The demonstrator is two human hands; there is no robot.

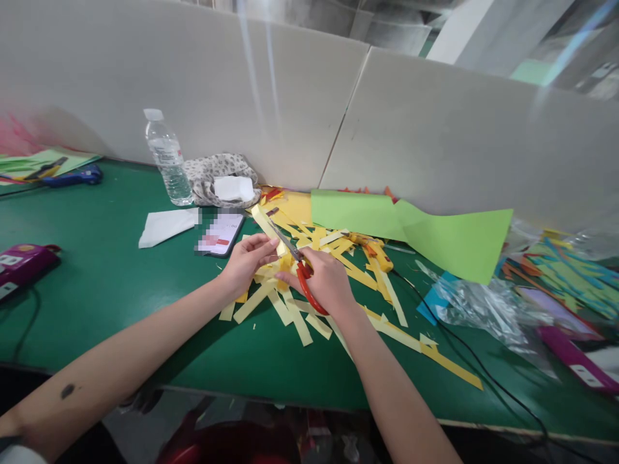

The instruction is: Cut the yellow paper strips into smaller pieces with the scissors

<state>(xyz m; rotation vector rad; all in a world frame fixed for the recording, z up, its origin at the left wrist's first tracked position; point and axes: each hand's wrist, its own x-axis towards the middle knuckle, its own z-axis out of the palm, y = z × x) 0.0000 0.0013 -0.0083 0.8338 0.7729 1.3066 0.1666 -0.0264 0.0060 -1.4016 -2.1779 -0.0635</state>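
In the head view my left hand (249,258) pinches a pale yellow paper strip (264,222), which stands up at a slant from my fingers. My right hand (326,277) is closed round the red handles of a pair of scissors (305,283). Their metal blades point up and left and lie along the strip's right side; whether they are parted I cannot tell. Below both hands a loose heap of yellow paper strips (285,306) spreads over the green table (203,348).
Behind my left hand are a phone (220,235), a white tissue (167,225), a water bottle (167,161) and a spotted cloth (217,164). To the right lie green paper sheets (449,238), a yellow glue gun (380,254) with its black cord, and clear plastic (488,309).
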